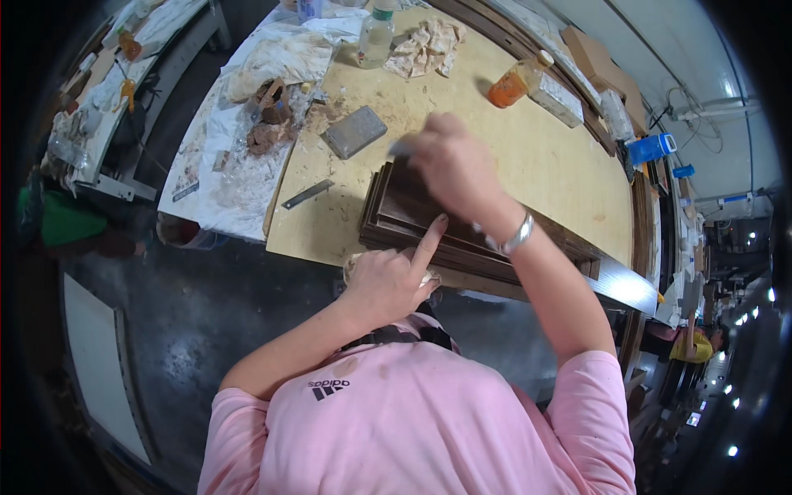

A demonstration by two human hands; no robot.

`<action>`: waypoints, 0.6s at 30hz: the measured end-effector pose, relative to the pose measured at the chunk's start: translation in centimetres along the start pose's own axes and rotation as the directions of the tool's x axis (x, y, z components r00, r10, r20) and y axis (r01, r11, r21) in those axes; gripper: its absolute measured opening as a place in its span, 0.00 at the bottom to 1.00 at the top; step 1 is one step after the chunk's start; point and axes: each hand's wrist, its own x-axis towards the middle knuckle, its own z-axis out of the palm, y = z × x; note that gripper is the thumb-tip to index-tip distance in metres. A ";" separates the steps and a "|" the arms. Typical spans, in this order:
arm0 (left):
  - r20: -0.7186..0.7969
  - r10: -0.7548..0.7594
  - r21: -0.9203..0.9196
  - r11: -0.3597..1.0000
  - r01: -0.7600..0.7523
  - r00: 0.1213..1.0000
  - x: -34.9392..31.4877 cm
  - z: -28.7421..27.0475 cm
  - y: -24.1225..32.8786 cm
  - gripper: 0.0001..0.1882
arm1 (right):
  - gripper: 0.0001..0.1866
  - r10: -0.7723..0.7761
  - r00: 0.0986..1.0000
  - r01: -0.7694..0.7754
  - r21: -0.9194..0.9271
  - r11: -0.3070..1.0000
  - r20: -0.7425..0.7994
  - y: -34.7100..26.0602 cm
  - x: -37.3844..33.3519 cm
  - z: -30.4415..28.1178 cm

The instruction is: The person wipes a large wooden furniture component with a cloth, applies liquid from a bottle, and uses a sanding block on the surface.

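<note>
A stack of dark brown wooden panels (403, 191) lies along the near edge of the workbench. Over the top panel, my right hand (452, 169) is closed, with a small grey piece (402, 148) showing at its fingertips; its kind is unclear. My left hand (386, 283) is at the panels' near side, its index finger stretched onto the top panel. The other fingers are curled round a crumpled pale cloth (352, 267), mostly hidden by the hand. Beyond the stack's left end rest a grey rectangular block (355, 132) and a thin flat metal blade (308, 194).
The pale plywood bench top (569, 186) holds a clear bottle (376, 40), a crumpled stained cloth (426, 48) and a bottle of orange liquid (513, 84). A brown lump (271, 136) lies on white plastic sheeting (239, 194) at left. Long dark boards (495, 33) line the far edge.
</note>
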 end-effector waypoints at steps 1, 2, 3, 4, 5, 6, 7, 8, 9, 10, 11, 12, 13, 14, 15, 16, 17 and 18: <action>0.003 -0.006 -0.028 1.000 0.006 1.000 0.1 0.3 0.0 0.51 | 0.14 -0.024 0.996 0.012 -0.137 0.990 -0.082 1.6 1.1 -0.3; -0.002 0.003 -0.033 0.999 -0.003 1.000 0.1 0.3 0.2 0.51 | 0.14 -0.023 0.996 0.010 -0.148 0.989 -0.083 2.0 0.5 -0.5; 0.007 -0.018 -0.043 0.999 0.019 1.000 0.1 0.3 0.1 0.50 | 0.15 0.013 0.997 -0.016 -0.039 0.999 -0.074 0.9 0.6 -1.3; 0.018 -0.041 -0.055 0.998 0.042 0.999 0.0 0.4 0.0 0.49 | 0.15 0.049 0.997 -0.045 0.073 0.996 -0.058 -0.3 0.4 -1.8; -0.041 -0.043 -0.110 0.993 0.038 0.998 -0.3 1.2 -0.3 0.47 | 0.17 -0.002 1.000 -0.001 0.170 0.985 0.018 -2.4 -0.3 -1.9; -0.041 -0.036 -0.115 0.993 0.031 0.999 -0.4 1.8 -0.6 0.47 | 0.17 -0.098 0.995 0.092 0.242 0.966 0.013 -4.0 -1.1 -1.3; -0.026 -0.033 -0.086 0.996 0.031 0.999 -0.6 2.3 -1.0 0.46 | 0.17 -0.139 0.987 0.120 0.216 0.969 0.075 -5.2 -1.3 -1.0; -0.011 -0.031 -0.056 0.998 0.031 0.999 -0.9 2.5 -1.3 0.45 | 0.17 -0.178 0.974 0.150 0.193 0.970 0.137 -5.9 -1.3 -0.8; -0.063 -0.029 -0.112 0.993 0.022 0.998 -0.9 2.2 -1.2 0.46 | 0.15 -0.116 0.989 0.100 0.163 0.981 0.087 -4.6 -1.4 0.2; -0.063 -0.011 -0.114 0.993 0.003 0.998 -0.5 1.5 -0.9 0.46 | 0.12 -0.008 1.000 0.005 0.171 0.985 0.019 -2.8 -1.1 0.5; -0.031 -0.004 -0.107 0.994 0.000 1.000 0.0 0.6 -0.6 0.47 | 0.10 0.087 0.995 -0.084 0.062 0.995 -0.046 -0.2 -0.6 0.5; 0.000 -0.009 -0.095 0.995 0.009 1.000 0.2 0.0 -0.5 0.47 | 0.09 0.166 0.979 -0.171 -0.034 0.985 -0.115 0.8 0.3 0.1; -0.070 0.030 -0.112 0.993 -0.038 0.997 0.2 0.7 -0.8 0.48 | 0.09 0.168 0.978 -0.173 -0.036 0.984 -0.122 0.9 0.4 -0.1; -0.070 0.038 -0.109 0.993 -0.046 0.997 0.1 0.8 -0.7 0.48 | 0.07 0.281 0.951 -0.283 0.001 0.959 -0.130 0.9 0.5 -0.3; -0.068 0.020 -0.117 0.993 -0.028 0.998 0.2 0.9 -0.7 0.49 | 0.06 0.389 0.911 -0.387 0.038 0.921 -0.136 0.7 0.7 -0.6; -0.059 0.002 -0.125 0.992 -0.010 0.998 0.2 1.0 -0.5 0.49 | 0.08 0.394 0.903 -0.379 0.115 0.918 -0.173 -0.7 0.8 0.3; -0.097 0.011 -0.174 0.984 -0.028 0.995 0.2 1.5 -0.7 0.50 | 0.09 0.378 0.910 -0.361 0.125 0.924 -0.171 -2.2 0.9 1.0; -0.092 0.024 -0.174 0.984 -0.040 0.995 0.2 1.5 -0.7 0.50 | 0.09 0.364 0.916 -0.344 0.132 0.929 -0.171 -3.2 0.9 1.4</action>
